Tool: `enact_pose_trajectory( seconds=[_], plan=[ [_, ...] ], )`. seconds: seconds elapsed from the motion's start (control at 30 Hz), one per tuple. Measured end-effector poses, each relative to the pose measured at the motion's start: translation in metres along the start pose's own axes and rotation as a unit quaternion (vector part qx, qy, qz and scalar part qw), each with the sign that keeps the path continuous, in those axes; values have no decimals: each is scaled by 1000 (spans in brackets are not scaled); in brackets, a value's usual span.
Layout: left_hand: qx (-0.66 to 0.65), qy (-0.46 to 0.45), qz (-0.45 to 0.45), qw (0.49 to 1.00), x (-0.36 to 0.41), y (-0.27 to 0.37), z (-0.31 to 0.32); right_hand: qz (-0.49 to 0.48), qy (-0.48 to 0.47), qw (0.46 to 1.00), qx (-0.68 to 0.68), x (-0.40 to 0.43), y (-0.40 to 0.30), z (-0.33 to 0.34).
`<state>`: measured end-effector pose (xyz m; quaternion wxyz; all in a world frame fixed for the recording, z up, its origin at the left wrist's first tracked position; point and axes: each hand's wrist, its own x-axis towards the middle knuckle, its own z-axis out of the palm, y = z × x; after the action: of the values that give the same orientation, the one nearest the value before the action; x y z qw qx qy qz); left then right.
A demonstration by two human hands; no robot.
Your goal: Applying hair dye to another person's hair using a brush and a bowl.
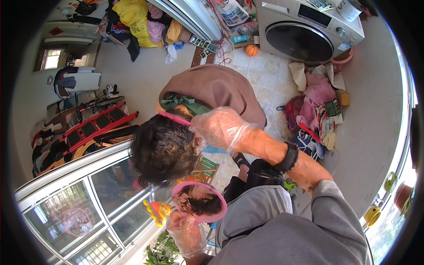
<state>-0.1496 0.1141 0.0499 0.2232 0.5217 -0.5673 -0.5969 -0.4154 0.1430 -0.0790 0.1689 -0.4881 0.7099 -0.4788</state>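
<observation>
My right hand [220, 127], in a clear plastic glove, grips a pink comb [174, 117] whose teeth lie at the nape of a seated person's dark, partly greying hair [162, 149]. Green cloth [190, 103] is tucked at that person's neck above a brown garment [212, 84]. Lower down, my left hand [188, 233], gloved in the same way, holds the rim of a pink bowl [199, 202]. Dark brown paste is smeared over the inside of the bowl. The bowl is close beside the person's head, on the near side.
A sliding glass window [86, 198] runs along the left, with a green plant [162, 250] below. A washing machine [309, 31] stands at the upper right, near a pile of clothes [314, 99]. A small orange ball [251, 50] is on the tiled floor. A folded red ladder [99, 127] leans at left.
</observation>
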Motion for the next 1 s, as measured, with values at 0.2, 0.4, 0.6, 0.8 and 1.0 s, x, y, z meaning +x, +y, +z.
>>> enact_pose_trajectory(
  seconds=[0.2, 0.4, 0.6, 0.8, 1.0],
  plan=[
    [-22, 26, 13, 999, 1, 1, 0, 42, -19, 999, -11, -17, 13, -24],
    [3, 19, -4, 1000, 2, 6, 7, -65, 0, 998, 23, 19, 16, -1],
    [-28, 27, 25, 999, 0, 5, 6, -28, -28, 999, 12, 13, 16, -35],
    [-4, 27, 25, 999, 5, 4, 12, -68, -37, 997, 9, 22, 18, -11],
    [1, 6, 35, 999, 6, 4, 3, -72, -36, 997, 17, 11, 26, -26]
  ],
)
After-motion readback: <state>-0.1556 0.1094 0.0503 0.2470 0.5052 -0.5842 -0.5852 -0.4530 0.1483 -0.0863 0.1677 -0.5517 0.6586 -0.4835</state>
